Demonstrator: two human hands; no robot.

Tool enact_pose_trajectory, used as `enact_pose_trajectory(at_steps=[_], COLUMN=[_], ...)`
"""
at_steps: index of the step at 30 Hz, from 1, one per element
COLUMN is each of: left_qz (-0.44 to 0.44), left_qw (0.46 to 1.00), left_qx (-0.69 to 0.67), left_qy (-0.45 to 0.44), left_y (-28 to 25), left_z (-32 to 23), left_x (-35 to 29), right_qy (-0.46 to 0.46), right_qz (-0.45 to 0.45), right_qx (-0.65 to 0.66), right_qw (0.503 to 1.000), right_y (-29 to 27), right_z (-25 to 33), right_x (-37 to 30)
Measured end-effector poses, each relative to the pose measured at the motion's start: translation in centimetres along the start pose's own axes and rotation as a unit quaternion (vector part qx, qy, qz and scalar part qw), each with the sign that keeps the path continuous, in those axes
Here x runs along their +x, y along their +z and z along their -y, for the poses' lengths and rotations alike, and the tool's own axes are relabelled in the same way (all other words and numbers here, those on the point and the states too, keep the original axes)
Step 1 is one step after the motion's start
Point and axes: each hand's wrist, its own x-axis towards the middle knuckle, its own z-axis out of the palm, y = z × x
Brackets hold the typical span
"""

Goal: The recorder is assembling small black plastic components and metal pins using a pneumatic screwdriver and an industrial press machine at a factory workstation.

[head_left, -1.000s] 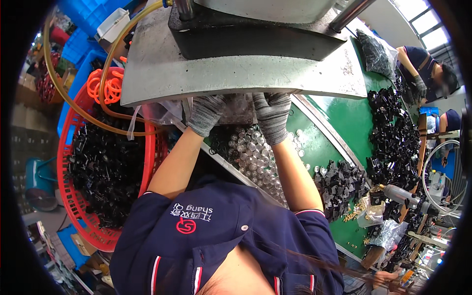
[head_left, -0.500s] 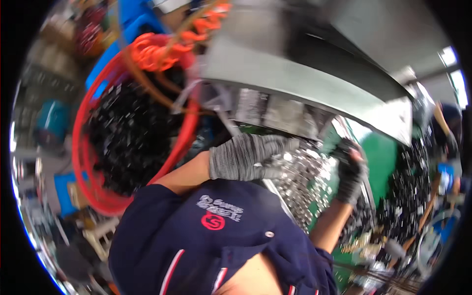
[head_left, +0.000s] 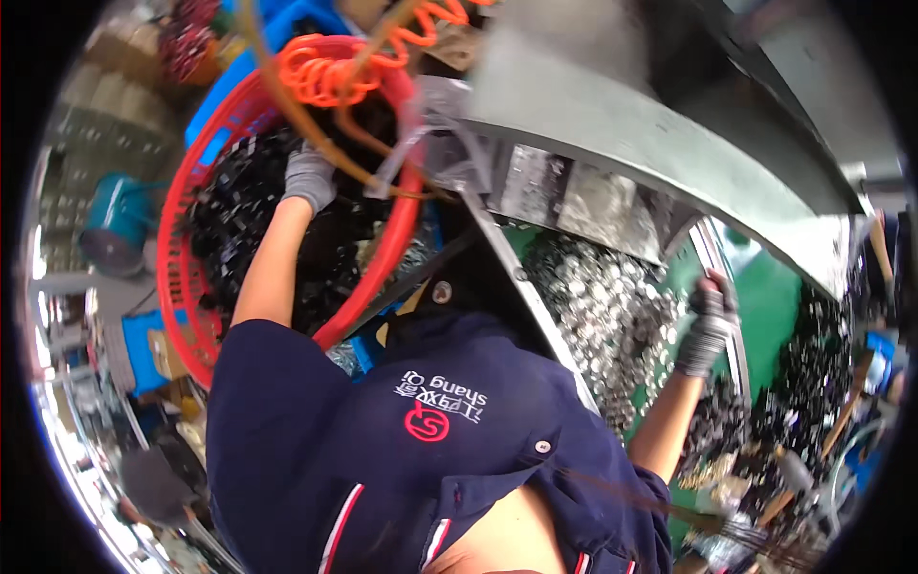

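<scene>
Green tabletop stretches out at three o'clock in my remote view of a crowded workshop, a heap of black parts spread between three and four; a broad grey metal slab juts in at one o'clock, with metal blocks along its lower edge; at ten o'clock I see a red basket filled with small black pieces, an orange coiled hose showing across its rim at eleven; the left hand, in a grey knit glove, reaches in among those pieces; its fingertips are lost in the dark, so I cannot tell whether they grip anything; the right hand, gloved alike, is at three o'clock, fingers curled inward, and I cannot tell whether they enclose something; clear round pieces lie strewn near it, on its nine o'clock side; a dark-blue shirt fills six o'clock.
</scene>
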Motion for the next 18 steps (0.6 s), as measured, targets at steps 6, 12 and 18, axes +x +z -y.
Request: enact_pose_trajectory(at_steps=[6, 12, 18], left_qz=[0.052, -0.092, -0.252], left_qw=[0.997, 0.994, 0.581], left_qx=[0.051, 0.057, -0.76], left_qy=[0.001, 0.003, -0.146], left_y=[5.0, 3.6, -6.5], left_z=[0.2, 5.5, 6.2], left_x=[3.8, -1.2, -12.7], right_qy=[-0.149, -0.23, -0.251], right_qz=[0.303, 0.332, 0.337], right_qx=[-0.418, -0.486, -0.494], right_qw=[0.843, 0.775, 0.761], right_y=[9.8, 11.4, 13.1], right_z=[5.5, 3.8, 3.5], right_x=[-5.0, -3.2, -3.1])
